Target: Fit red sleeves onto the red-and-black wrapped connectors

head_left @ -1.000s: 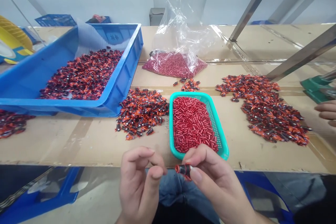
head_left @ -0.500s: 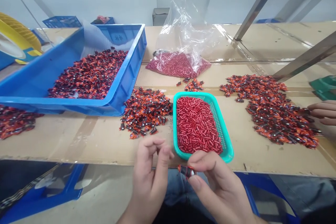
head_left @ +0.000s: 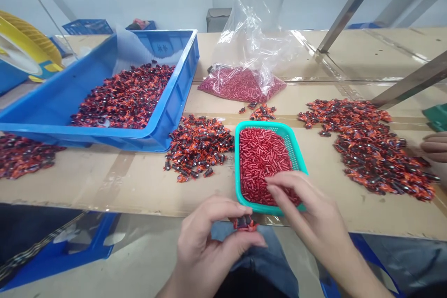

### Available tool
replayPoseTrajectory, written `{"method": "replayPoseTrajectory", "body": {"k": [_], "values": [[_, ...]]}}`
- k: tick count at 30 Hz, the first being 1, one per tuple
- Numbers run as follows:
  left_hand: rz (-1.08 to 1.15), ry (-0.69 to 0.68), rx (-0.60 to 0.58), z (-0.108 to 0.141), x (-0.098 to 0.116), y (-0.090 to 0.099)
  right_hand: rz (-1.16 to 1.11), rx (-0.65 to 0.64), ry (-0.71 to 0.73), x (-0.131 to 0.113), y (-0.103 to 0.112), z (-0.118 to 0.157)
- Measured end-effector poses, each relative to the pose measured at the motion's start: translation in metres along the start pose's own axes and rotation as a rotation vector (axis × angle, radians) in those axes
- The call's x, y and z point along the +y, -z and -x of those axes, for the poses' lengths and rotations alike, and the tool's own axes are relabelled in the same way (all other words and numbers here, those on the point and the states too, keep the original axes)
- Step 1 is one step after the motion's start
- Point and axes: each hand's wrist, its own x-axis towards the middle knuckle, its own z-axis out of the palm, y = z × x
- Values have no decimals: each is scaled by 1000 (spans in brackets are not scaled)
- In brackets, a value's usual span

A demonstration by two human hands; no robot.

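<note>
Between the thumb and fingers of my left hand (head_left: 209,242) is a small black-and-orange part (head_left: 243,223), held just in front of the table edge. My right hand (head_left: 307,205) reaches over the green basket (head_left: 238,172), its thumb and forefinger drawn together above the small red tubes (head_left: 261,158) inside. Whatever those fingertips pinch, if anything, is too small to make out. A pile of similar black-and-orange parts (head_left: 199,144) lies on the table left of the basket.
A blue crate (head_left: 174,98) at the left holds many such parts. Behind the basket stands a clear plastic bag (head_left: 240,84) of red tubes. Another pile of parts (head_left: 377,153) lies at the right, near another person's hand (head_left: 435,146). Metal posts (head_left: 352,7) rise from the table.
The black-and-orange part has passed from my right hand to my left. My right hand has moved up and over the basket of red tubes.
</note>
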Motion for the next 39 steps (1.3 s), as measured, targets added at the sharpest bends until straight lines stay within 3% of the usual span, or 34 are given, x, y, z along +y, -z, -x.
{"method": "replayPoseTrajectory", "body": {"k": [2,5,9,17,20,22,26,29,35,39], "values": [[14,-1,8,2,1,0,340,-53,100,20,3,-10],[48,6,13,-1,5,-1,551,-200,144,40,1,-22],[128,68,12,-6,12,-2,608,-264,133,43,-4,-28],[364,373,49,-3,11,0,637,-300,118,45,0,-27],[303,396,64,-1,11,-1,627,-316,117,44,3,-30],[206,342,76,1,12,-2,609,-314,119,43,5,-32],[19,184,46,5,11,-3,517,-263,152,39,7,-35],[-26,118,-3,8,8,-3,265,-169,135,26,11,-29],[78,179,8,11,4,-6,-518,-65,-54,-25,15,0],[103,178,32,13,5,-8,-597,30,-2,-49,13,13]]}}
